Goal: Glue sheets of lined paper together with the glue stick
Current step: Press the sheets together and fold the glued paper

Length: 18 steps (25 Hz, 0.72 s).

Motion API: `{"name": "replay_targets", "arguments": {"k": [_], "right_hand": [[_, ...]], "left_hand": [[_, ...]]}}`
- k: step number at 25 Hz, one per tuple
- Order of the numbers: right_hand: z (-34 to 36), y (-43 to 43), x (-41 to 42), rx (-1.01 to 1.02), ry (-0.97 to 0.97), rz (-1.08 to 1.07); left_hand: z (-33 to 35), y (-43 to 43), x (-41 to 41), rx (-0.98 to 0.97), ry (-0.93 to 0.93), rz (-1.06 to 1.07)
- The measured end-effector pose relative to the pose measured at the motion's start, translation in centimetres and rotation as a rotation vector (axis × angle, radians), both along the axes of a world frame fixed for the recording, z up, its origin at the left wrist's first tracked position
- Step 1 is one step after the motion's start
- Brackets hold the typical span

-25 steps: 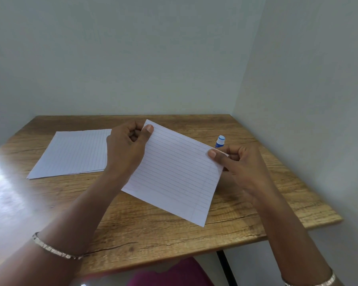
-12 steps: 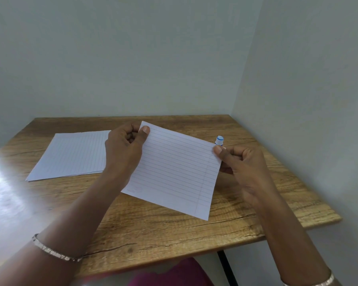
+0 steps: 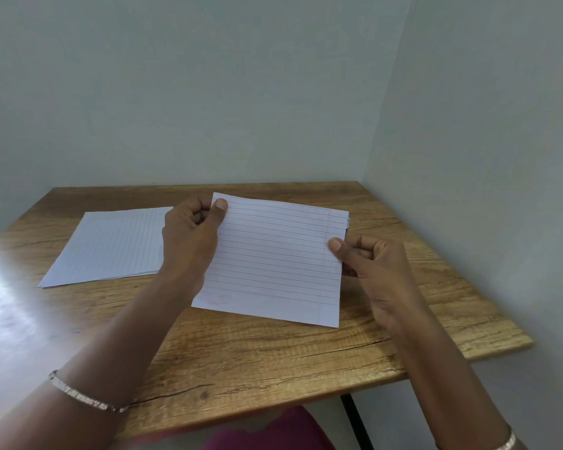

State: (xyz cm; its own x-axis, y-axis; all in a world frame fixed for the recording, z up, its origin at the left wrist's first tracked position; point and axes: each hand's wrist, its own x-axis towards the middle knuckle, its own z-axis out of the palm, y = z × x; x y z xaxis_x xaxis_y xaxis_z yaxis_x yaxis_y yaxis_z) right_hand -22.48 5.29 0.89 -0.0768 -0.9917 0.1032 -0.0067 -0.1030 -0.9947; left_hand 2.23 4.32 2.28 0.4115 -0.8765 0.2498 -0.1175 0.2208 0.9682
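Pinching the upper corner of a white rectangular sheet of lined paper (image 3: 273, 261), the left hand (image 3: 190, 237) had its thumb flat on the front face and its other fingers curled behind. The right hand (image 3: 372, 264) gripped the opposite short edge the same way, thumb tip on the margin and fingers folded at the back. Between the two hands the sheet was raised off the brown wooden surface (image 3: 273, 362), smooth and uncreased, with thin dark rules across it, a faint reddish margin line near its lower edge and a pale pink smudge by the corner under the left wrist. A second paper edge peeped out just above the right thumb; whether that was another layer could not be told.

Just above the right hand, behind the sheet's upper corner, a thin sliver of the blue glue stick (image 3: 347, 224) showed, the rest hidden by the paper. On the outer side of the left hand, partly covered by it, a flat pile of lined white sheets (image 3: 111, 245) lay on the surface. That top was rectangular, grained, with dark cracks and a glossy glare beyond the left forearm. A thin silvery bangle (image 3: 85, 397) circled the left forearm and a second silvery bangle (image 3: 505, 444) ringed the right wrist. Plain pale walls (image 3: 208, 92) met in a corner beyond the right hand. Under the near edge showed a black leg (image 3: 355, 417) and magenta fabric (image 3: 273, 430).
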Motion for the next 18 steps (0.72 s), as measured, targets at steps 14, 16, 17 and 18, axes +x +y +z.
{"name": "replay_targets", "arguments": {"k": [14,16,17,18], "right_hand": [[-0.4,0.9,-0.1,0.004,-0.095,0.009],[-0.5,1.0,0.0,-0.004,-0.067,-0.004],[-0.6,1.0,0.0,-0.01,-0.05,-0.024],[-0.6,1.0,0.1,-0.015,-0.038,-0.042]], "left_hand": [[0.1,-0.2,0.1,0.049,0.196,0.043],[0.2,-0.3,0.1,0.064,0.216,0.054],[0.2,-0.2,0.0,0.067,0.22,0.058],[0.2,-0.2,-0.1,0.067,0.223,0.061]]}}
